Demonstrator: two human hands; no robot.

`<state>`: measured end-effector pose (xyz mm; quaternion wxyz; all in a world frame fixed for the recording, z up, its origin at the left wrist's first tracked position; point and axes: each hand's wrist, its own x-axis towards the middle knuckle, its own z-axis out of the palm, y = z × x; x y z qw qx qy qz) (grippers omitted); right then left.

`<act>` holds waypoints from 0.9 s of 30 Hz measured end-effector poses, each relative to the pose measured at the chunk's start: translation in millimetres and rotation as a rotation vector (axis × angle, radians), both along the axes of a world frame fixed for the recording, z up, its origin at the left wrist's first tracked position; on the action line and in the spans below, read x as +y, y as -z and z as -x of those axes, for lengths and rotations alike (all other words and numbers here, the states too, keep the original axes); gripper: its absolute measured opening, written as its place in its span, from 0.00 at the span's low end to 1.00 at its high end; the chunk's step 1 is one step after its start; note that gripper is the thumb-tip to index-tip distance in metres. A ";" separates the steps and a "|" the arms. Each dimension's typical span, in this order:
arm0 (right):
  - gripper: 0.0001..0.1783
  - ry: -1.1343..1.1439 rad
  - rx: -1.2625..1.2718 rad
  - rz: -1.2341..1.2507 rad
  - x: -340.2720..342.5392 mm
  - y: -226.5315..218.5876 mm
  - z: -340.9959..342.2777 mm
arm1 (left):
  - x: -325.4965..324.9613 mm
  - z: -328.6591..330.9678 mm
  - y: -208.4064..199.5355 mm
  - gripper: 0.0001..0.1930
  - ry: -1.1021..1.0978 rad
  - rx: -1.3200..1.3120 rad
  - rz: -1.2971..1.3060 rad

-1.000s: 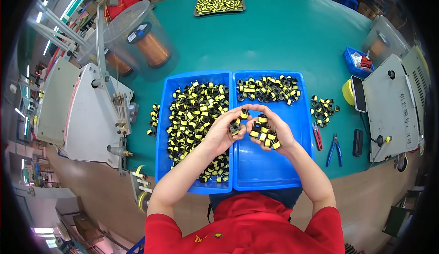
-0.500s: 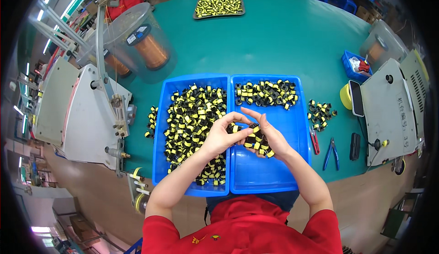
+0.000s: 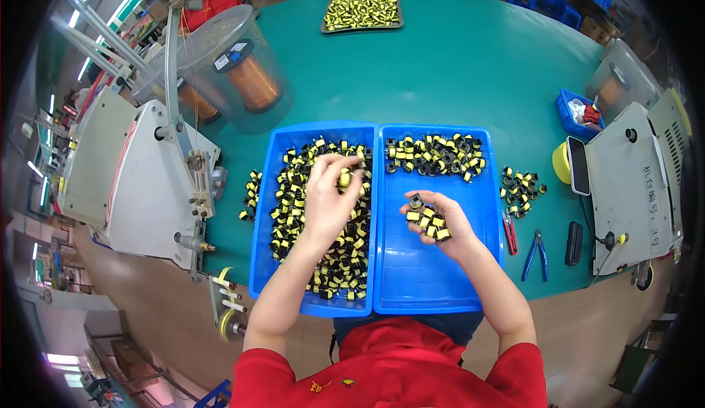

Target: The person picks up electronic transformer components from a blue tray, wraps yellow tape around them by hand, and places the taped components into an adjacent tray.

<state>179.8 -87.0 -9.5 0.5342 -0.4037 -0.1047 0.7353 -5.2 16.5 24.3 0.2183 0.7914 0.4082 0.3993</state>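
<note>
My left hand (image 3: 327,195) is over the left blue bin (image 3: 258,224), its fingers bent round a small coil bobbin (image 3: 344,179) wrapped in yellow tape; its fingertips are slightly blurred. Many similar black-and-yellow coil bobbins (image 3: 294,217) fill that bin in a loose heap. Above the right blue bin (image 3: 429,283), my right hand (image 3: 457,226) is cupped, palm turned up. Several coil bobbins (image 3: 427,221) lie in it, with a mostly black one near the fingertips. More coil bobbins (image 3: 435,154) are gathered along the far end of the right bin.
Right of the bins are loose bobbins (image 3: 520,189), red-handled cutters (image 3: 510,233), blue pliers (image 3: 537,255), a black case (image 3: 574,243) and a phone (image 3: 579,165). Machines (image 3: 139,188) flank the green table (image 3: 440,55). Copper wire spools (image 3: 253,85) stand left; a tray (image 3: 361,29) sits far back.
My left hand has moved away from the right hand, leftward over the heap in the left bin. My right hand has turned more palm-up, still holding its bobbins. The whole view has shifted slightly.
</note>
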 end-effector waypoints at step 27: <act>0.20 0.063 0.297 0.099 1.5 5.6 -3.4 | -18.0 -7.7 11.6 0.15 0.496 -0.427 0.947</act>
